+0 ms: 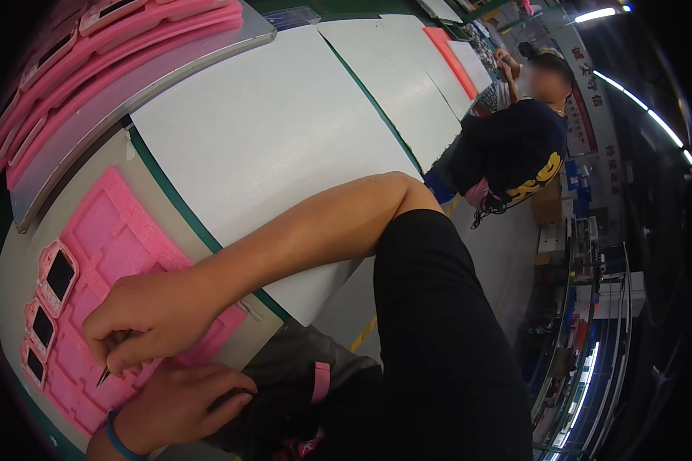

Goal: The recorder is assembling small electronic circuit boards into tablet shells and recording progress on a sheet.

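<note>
A pink foam tray (123,201) with moulded compartments lies on the bench. Along its left side sit three pink handheld devices with dark screens, the largest device (58,278) being the farthest from me. Over the tray my right hand (150,319) is closed in a pinch on thin dark tweezers (103,376), whose tip points down at the foam. Just nearer, by the tray's front edge, my left hand (188,399) has its thumb and fingers apart, with nothing visible in them. A blue band (120,438) circles the left wrist.
Stacked pink foam trays (123,69) holding more devices rest on a metal-edged board (77,146) at upper left. White sheets (261,131) cover the bench beyond my right forearm. Another person (515,146) in dark clothing is at the bench farther right.
</note>
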Tool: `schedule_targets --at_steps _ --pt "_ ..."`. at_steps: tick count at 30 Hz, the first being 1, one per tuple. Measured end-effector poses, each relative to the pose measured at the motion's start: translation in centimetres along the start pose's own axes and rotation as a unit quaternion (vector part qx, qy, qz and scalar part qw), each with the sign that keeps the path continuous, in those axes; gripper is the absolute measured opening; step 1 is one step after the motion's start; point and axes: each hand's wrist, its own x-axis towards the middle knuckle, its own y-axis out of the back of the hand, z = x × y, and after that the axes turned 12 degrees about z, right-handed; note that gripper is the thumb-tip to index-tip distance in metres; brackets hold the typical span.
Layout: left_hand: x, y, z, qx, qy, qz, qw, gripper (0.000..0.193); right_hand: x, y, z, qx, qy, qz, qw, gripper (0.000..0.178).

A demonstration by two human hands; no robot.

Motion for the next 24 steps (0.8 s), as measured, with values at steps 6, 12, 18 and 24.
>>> schedule_targets --at_steps 6,12,18,24 --pt "0.05 0.07 -0.03 -0.004 -0.003 -0.006 1.0 0.016 0.13 -0.4 0.79 0.014 0.072 0.01 0.997 0.014" --pt "-0.02 -0.22 -0.33 0.001 -0.024 0.013 1.0 0.016 0.21 -0.4 0.78 0.031 0.087 0.019 0.996 0.017" --pt "0.08 -0.06 -0.16 -0.008 -0.014 0.007 1.0 0.016 0.2 -0.33 0.78 -0.002 0.075 0.017 0.997 0.015" --pt "-0.04 -0.4 -0.29 -0.01 -0.018 0.016 1.0 0.015 0.19 -0.38 0.49 -0.041 0.046 0.031 0.998 0.014"
